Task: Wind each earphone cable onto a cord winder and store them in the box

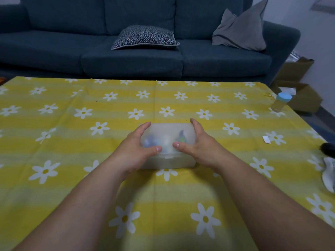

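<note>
While lid sits closed, frosted box [167, 145] rests on daisy tablecloth [72, 142], long axis left-right. Left hand [135, 149] clasps box's left end, right hand [196, 145] its right end, thumbs on lid. Blurred blue and green shapes inside. Bottle [281, 102] far right of box.

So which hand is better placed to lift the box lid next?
Probably neither alone: the left hand and right hand grip opposite ends of the translucent box, thumbs resting on its lid. If one, the right, whose thumb lies nearer the front latch.
</note>
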`<action>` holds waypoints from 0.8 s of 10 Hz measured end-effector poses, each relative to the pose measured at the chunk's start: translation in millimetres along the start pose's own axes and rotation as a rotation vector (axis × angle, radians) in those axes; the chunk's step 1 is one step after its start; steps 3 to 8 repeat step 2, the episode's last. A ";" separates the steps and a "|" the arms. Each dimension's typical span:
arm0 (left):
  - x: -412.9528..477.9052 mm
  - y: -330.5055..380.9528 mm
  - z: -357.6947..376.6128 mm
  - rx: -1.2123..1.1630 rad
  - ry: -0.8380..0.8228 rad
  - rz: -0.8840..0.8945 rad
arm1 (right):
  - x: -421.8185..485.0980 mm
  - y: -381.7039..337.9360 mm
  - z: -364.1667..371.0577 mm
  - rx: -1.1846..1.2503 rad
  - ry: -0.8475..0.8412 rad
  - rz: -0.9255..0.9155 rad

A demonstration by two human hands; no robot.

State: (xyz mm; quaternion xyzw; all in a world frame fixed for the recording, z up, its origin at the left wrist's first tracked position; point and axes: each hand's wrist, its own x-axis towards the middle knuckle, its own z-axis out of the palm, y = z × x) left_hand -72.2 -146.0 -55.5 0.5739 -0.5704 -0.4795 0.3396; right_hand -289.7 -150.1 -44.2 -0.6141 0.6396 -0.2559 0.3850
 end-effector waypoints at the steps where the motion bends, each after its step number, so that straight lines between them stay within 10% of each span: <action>1: -0.7 -2.4 1.1 0.001 0.029 0.018 | -4.1 -3.4 3.3 -0.060 0.005 0.027; 8: -5.5 -0.6 0.2 0.076 0.110 0.021 | -12.0 -11.6 -5.2 -0.247 0.047 0.079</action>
